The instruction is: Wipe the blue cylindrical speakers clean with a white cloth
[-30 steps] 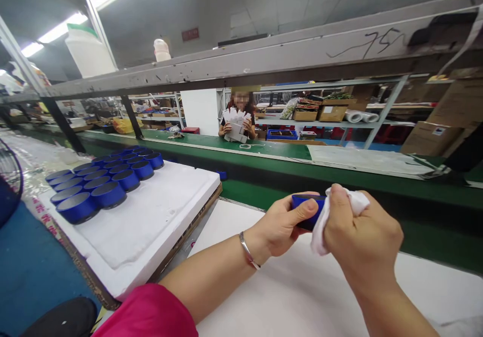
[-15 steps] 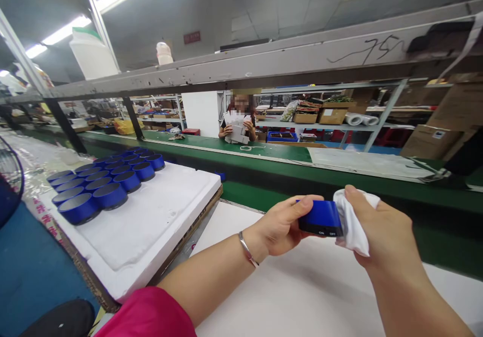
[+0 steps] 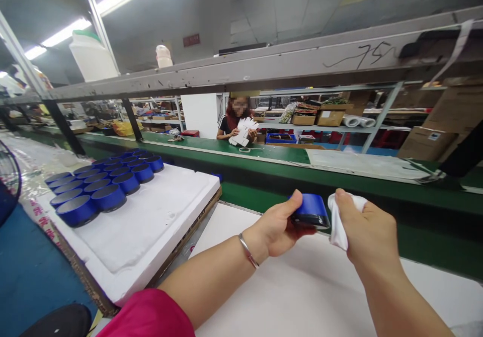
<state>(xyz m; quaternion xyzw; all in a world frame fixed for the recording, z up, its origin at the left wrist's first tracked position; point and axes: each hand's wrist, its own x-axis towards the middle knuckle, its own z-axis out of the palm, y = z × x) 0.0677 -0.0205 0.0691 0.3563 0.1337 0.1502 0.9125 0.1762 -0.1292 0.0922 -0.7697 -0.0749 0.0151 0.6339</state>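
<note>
A short blue cylinder with a black lower band (image 3: 310,210) is gripped in my left hand (image 3: 281,226), thumb on its near top edge; the print on the band is smeared. It looks like a small speaker. My right hand (image 3: 372,231) is closed on a folded white cloth (image 3: 338,224), held just right of the cylinder with a narrow gap between them. Both hands are above a white board (image 3: 302,286). To the left, several similar blue cylinders with dark tops (image 3: 108,196) stand in rows on a white foam slab (image 3: 151,226).
A green conveyor belt (image 3: 241,191) runs behind the board. Above it crosses a metal shelf beam (image 3: 264,65) bearing a white jug (image 3: 92,55) and a small bottle (image 3: 163,56). Across the belt, a person (image 3: 238,120) holds white card pieces. A fan (image 3: 8,181) is at far left.
The cloth has come away from the cylinder's right side, and the cylinder has turned in my left hand. My right hand has shifted slightly left. The person opposite has lowered the white pieces.
</note>
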